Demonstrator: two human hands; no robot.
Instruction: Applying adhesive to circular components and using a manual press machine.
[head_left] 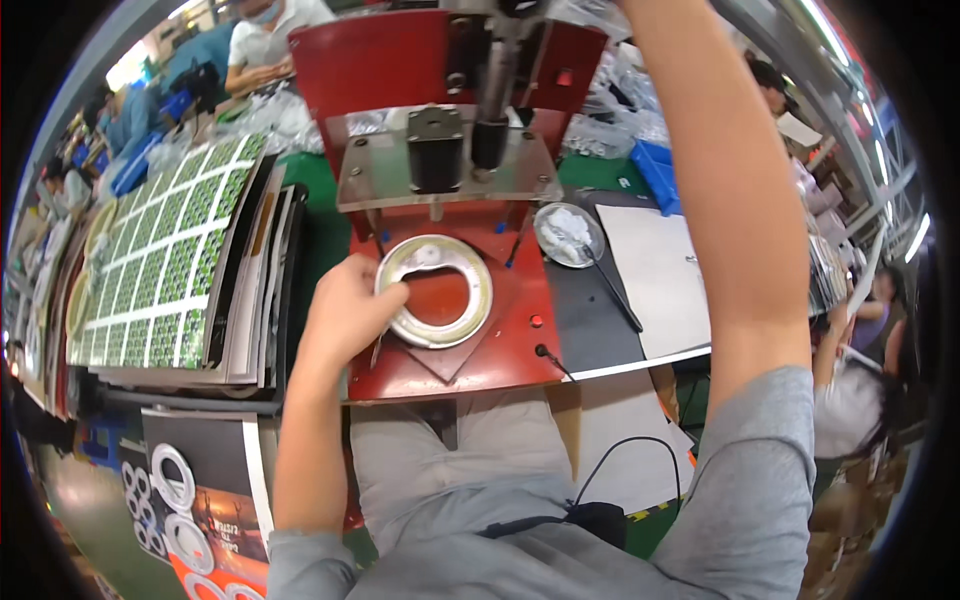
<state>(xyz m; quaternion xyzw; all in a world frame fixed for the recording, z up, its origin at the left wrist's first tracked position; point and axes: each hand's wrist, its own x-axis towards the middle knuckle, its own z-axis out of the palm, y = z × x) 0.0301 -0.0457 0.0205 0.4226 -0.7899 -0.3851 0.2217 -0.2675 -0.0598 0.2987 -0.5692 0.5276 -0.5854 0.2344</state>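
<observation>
My left hand (350,305) grips the left side of a round white ring (481,290), thumb on top near the inner edge. This ring rests on the red base (510,350) of a press, over a diamond-shaped plate. Above it stands the press head, with a black block (435,150) and a vertical shaft (492,120) on a clear plate. My right forearm (740,200) stretches up past the top edge, so the right hand is out of view.
Right of the press are a bowl of white paste (566,232), a dark-handled tool (622,302), a white sheet (655,270) and a blue tray (657,178). Stacked green-patterned sheets (170,265) stand left. Several rings (188,540) lie lower left. Co-workers sit beyond.
</observation>
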